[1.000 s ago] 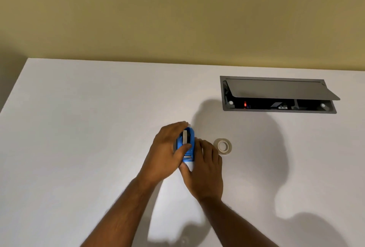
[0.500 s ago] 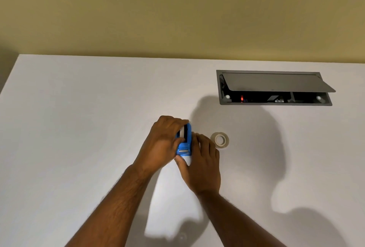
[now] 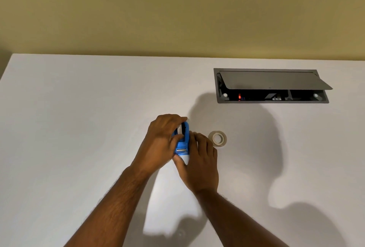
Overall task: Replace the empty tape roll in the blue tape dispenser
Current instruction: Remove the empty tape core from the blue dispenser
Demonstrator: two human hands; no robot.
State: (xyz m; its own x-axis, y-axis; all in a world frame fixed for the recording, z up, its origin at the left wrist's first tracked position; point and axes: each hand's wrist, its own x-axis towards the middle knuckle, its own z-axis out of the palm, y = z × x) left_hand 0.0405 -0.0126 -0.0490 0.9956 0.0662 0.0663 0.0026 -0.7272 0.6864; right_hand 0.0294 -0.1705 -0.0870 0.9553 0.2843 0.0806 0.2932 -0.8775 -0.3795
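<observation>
The blue tape dispenser (image 3: pixel 183 144) stands on the white table (image 3: pixel 79 128), held between both hands. My left hand (image 3: pixel 160 144) wraps its left side and top, fingers curled over the roll slot, where a pale core edge shows. My right hand (image 3: pixel 199 163) holds its right side and front end, thumb under the metal cutter. A fresh roll of clear tape (image 3: pixel 217 138) lies flat on the table just right of my right hand, apart from it.
A grey cable box (image 3: pixel 270 86) with its lid propped open is set into the table at the back right. A yellow-green wall runs behind the table's far edge. The table's left edge shows at far left.
The view has shifted slightly. Both hands stay on the dispenser, with the left fingers moving further over its top. The tape roll has not moved.
</observation>
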